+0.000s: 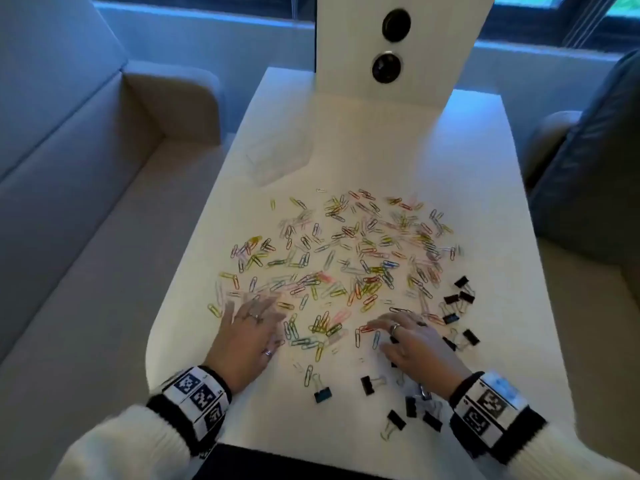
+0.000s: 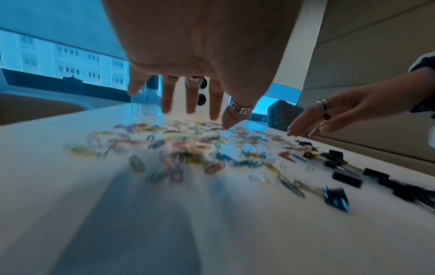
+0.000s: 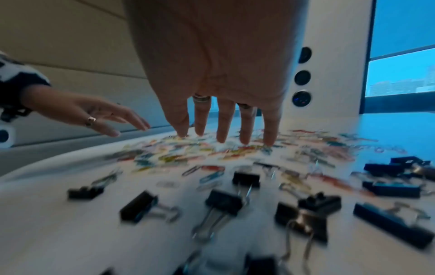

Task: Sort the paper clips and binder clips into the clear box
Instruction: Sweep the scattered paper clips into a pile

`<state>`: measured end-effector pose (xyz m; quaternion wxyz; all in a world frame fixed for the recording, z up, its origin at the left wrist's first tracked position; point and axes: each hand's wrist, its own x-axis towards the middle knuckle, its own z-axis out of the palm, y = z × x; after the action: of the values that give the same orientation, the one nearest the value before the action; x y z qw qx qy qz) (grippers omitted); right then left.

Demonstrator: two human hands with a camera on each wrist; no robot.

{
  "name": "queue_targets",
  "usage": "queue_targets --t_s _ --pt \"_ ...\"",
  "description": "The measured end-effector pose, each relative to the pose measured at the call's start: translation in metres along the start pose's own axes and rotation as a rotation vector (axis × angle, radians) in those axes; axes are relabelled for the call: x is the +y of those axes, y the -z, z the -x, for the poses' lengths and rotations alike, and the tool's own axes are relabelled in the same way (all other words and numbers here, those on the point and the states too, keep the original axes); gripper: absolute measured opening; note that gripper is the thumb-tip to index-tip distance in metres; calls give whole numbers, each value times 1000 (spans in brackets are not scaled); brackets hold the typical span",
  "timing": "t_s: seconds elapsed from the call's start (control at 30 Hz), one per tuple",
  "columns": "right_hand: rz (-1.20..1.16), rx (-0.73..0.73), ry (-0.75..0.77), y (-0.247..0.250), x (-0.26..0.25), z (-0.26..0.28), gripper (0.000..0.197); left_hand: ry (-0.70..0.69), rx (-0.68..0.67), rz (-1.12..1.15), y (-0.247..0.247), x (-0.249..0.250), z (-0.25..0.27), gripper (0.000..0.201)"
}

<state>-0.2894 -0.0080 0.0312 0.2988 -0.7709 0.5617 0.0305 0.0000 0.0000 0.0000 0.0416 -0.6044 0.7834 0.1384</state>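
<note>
Several coloured paper clips (image 1: 349,258) lie scattered across the middle of the white table (image 1: 450,168). Black binder clips (image 1: 460,299) lie along the right side and more binder clips (image 1: 367,384) near the front edge. The clear box (image 1: 277,155) stands at the back left, beyond the spread. My left hand (image 1: 247,322) hovers flat over the near-left clips, fingers spread and holding nothing. My right hand (image 1: 405,332) is spread over the near-right clips, fingertips (image 3: 221,137) touching them. In the wrist views the left hand (image 2: 188,104) and right hand (image 3: 226,130) show straight fingers.
A white upright panel (image 1: 401,46) with two round black sockets stands at the table's far end. Beige sofa seats (image 1: 86,202) flank the table on both sides, with a dark cushion (image 1: 588,185) on the right. A window runs behind.
</note>
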Motion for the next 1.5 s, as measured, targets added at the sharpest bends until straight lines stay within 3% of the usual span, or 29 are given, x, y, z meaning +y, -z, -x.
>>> queue_targets --t_s 0.03,0.13,0.17,0.27,0.37,0.43,0.5,0.6,0.73,0.83,0.93,1.13,1.23,1.33,1.5 --pt "92 -37 3 -10 -1 -2 46 35 14 -75 -9 -3 2 63" --pt "335 -145 -12 -36 -5 -7 63 123 -113 -56 -24 2 17 91" --pt "392 -185 -28 -39 -9 -10 65 98 -105 -60 -32 6 20 93" --pt "408 -222 -140 -39 -11 -21 80 136 -267 -81 -48 19 15 99" --pt "438 -303 -59 -43 -6 -29 97 124 -251 -10 -54 25 -5 97" --pt "433 -258 -56 -43 -6 -39 94 102 -269 -30 -54 27 -23 99" --pt "410 -239 -66 -38 -8 -50 78 114 -310 44 -48 28 -39 99" --pt "429 -209 -53 -28 -10 -59 68 173 -263 99 -32 24 -45 95" --pt "534 -255 13 -27 -4 -47 82 388 -160 149 -25 0 -10 91" --pt "526 -349 -25 -31 0 -45 91 495 -268 182 -40 -13 23 105" --pt "488 -345 -49 -29 -2 -61 100 467 -333 204 -48 -11 25 109" --pt "370 -177 -62 -11 -20 -84 97 504 -181 288 -34 -4 -19 112" --pt "112 -119 -106 -7 -22 -66 86 485 -92 345 -36 1 -13 105" --pt "-79 -241 -186 -23 -25 -39 85 428 -209 253 -57 8 0 104" --pt "32 -181 -194 -41 -11 0 69 392 -183 214 -50 12 -31 106"
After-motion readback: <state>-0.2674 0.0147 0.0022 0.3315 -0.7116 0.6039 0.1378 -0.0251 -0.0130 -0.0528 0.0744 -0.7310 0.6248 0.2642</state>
